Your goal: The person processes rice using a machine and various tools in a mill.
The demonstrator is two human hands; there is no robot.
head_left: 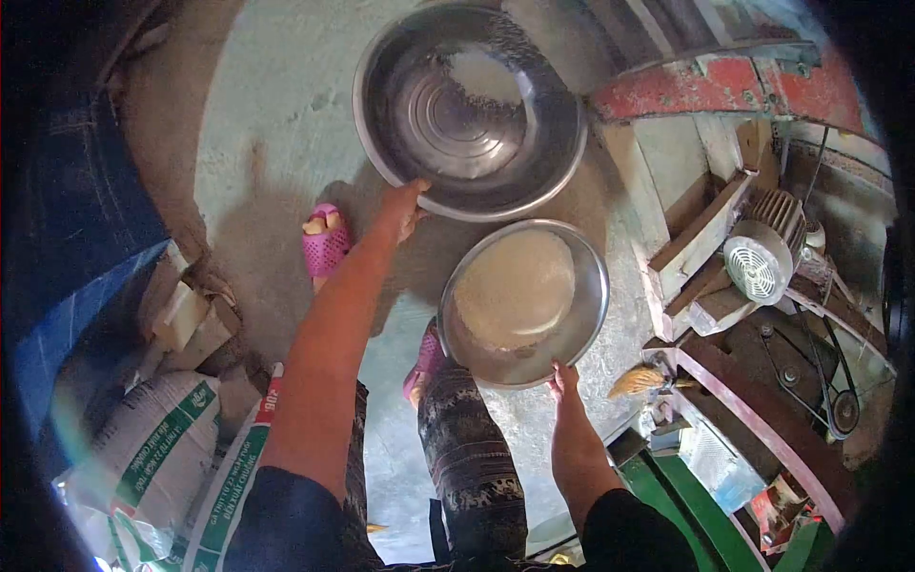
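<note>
My left hand (405,205) reaches far forward and grips the near rim of a large, nearly empty steel basin (467,105) that rests on the concrete floor with a little grain inside. My right hand (564,378) holds the near rim of a smaller steel bowl (586,315), which is tilted and filled with pale husked grain. The bowl hangs just below the basin, their rims almost touching. My feet in pink sandals (326,243) stand on the floor beneath.
A milling machine with an electric motor (762,253), belt wheels (843,410) and a red chute (724,91) fills the right side. White and green printed sacks (157,448) lie at lower left, next to a blue tarp (67,315). A small brush (640,379) sits by the machine.
</note>
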